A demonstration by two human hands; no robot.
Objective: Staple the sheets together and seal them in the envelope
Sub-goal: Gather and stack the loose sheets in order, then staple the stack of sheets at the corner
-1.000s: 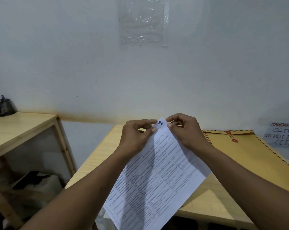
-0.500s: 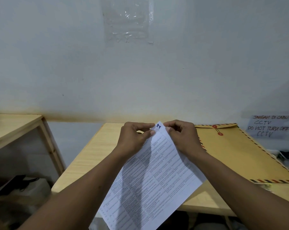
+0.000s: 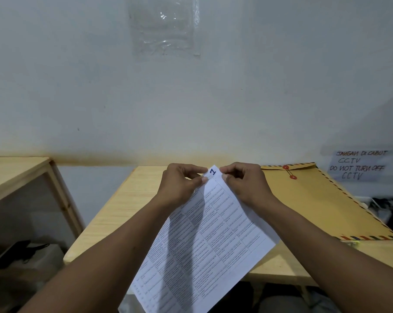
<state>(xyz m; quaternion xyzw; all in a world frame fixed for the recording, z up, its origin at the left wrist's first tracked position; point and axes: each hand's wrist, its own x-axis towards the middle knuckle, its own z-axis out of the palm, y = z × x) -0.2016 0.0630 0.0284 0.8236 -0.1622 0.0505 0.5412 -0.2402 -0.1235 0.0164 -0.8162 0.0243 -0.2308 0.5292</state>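
Left hand [image 3: 179,184] and right hand [image 3: 245,184] pinched on far corner of sheets [image 3: 204,240]; envelope [image 3: 322,204] flat at right.

The sheets [image 3: 204,240] run off the bottom edge, their print too small to read.

Both forearms were bare to the frame's lower edge, with no sleeve showing. The left hand [image 3: 179,184] and the right hand [image 3: 245,184] wore no gloves, rings or watch.
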